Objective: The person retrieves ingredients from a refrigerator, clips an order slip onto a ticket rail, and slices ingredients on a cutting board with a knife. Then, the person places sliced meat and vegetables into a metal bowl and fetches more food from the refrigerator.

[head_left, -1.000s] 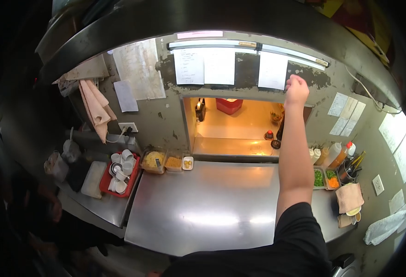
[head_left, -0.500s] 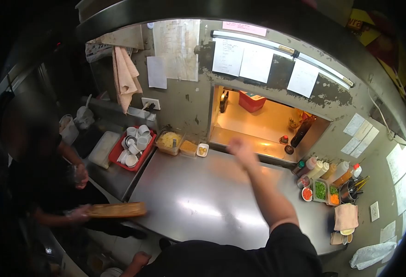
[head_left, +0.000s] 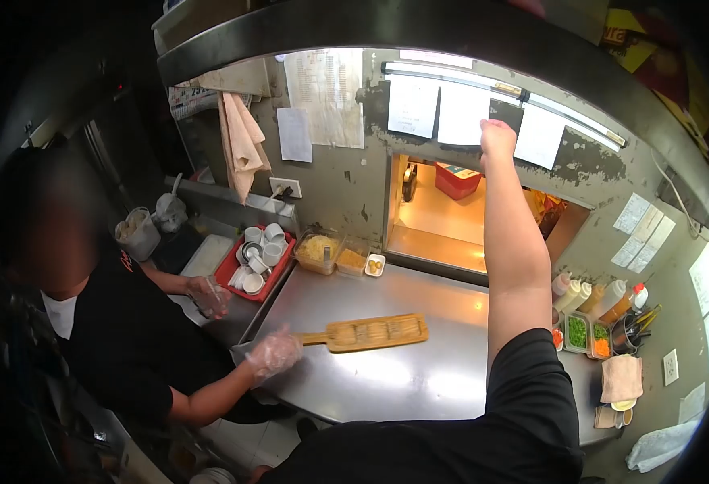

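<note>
My right hand [head_left: 496,139] is raised at the end of my outstretched arm, above the pass-through window. Its fingers are closed at the lower right edge of the middle white paper slip [head_left: 462,114], which hangs from a metal rail [head_left: 451,78]. Other slips hang to its left [head_left: 413,106] and right [head_left: 537,137]. Of my left hand, only a sliver of skin [head_left: 259,474] shows at the bottom edge; its fingers are hidden. A wooden serving board [head_left: 378,332] is over the steel counter [head_left: 354,298], its handle in a co-worker's gloved hand [head_left: 275,353].
A co-worker stands at the left, the other gloved hand [head_left: 209,296] near a red basket of white cups [head_left: 233,281]. Food containers [head_left: 319,252] line the counter's back. Squeeze bottles [head_left: 592,297] and tubs of chopped vegetables [head_left: 578,333] stand at the right.
My right hand has risen from in front of the window to the hanging slips. The co-worker has leaned in and brought the wooden board rightward over the counter.
</note>
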Demonstrator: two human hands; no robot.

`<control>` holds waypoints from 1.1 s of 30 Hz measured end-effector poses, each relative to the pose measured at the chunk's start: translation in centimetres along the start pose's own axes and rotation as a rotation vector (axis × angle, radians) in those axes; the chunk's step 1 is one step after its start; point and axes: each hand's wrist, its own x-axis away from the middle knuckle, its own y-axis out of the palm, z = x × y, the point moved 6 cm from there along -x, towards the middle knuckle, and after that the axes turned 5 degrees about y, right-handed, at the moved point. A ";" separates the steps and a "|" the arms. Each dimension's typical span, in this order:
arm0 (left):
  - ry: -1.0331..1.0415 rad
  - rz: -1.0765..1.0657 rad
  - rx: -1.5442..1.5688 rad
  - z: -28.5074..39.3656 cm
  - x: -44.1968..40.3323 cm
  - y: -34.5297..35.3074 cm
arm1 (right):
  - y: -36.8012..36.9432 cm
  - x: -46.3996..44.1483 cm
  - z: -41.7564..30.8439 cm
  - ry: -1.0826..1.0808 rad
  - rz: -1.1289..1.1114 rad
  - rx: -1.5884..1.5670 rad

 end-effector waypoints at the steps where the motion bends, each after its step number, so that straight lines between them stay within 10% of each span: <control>1: -0.010 0.007 0.007 0.6 0.1 -0.3 | -0.3 0.7 -0.3 -0.005 -0.036 -0.118; 24: -0.054 0.050 0.031 4.5 0.5 -2.1 | -0.4 1.7 -0.9 0.075 -0.194 -0.091; 33: -0.014 0.106 0.023 4.2 0.4 -2.3 | -8.5 15.7 15.2 0.143 -0.324 -0.119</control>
